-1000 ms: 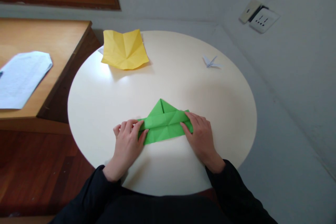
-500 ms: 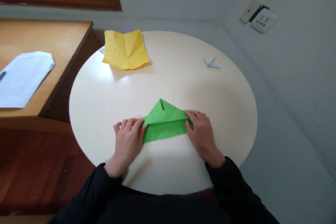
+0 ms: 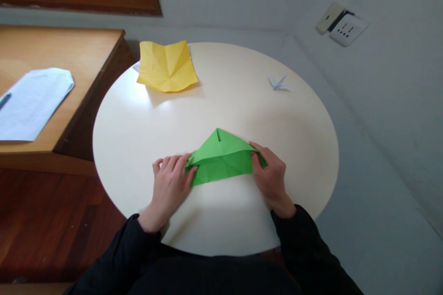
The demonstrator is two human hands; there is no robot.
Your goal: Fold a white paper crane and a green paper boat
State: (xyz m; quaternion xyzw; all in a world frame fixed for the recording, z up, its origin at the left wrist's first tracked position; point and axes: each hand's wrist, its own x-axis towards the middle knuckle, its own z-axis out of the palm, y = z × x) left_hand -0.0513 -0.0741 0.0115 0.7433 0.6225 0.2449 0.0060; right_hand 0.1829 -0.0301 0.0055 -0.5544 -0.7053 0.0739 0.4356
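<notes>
Pinching the folded green paper [image 3: 221, 161] at both ends, your hands sit near the front edge of the round surface [image 3: 138, 124] in the head view. Your left hand [image 3: 171, 184] clamps the paper's left corner between thumb and fingertips, and your right hand [image 3: 272, 175] clamps its right corner the same way (the right corner looks slightly lifted, though that is hard to tell). The paper's peak points toward the far edge. A creased yellow sheet [image 3: 166, 65] lies at the far left edge, and a small white paper crane [image 3: 278, 83] stands toward the far right edge, both well apart from your hands. A printed sheet [image 3: 32, 101] rests on the wooden desk [image 3: 83, 55] beside the left edge.
</notes>
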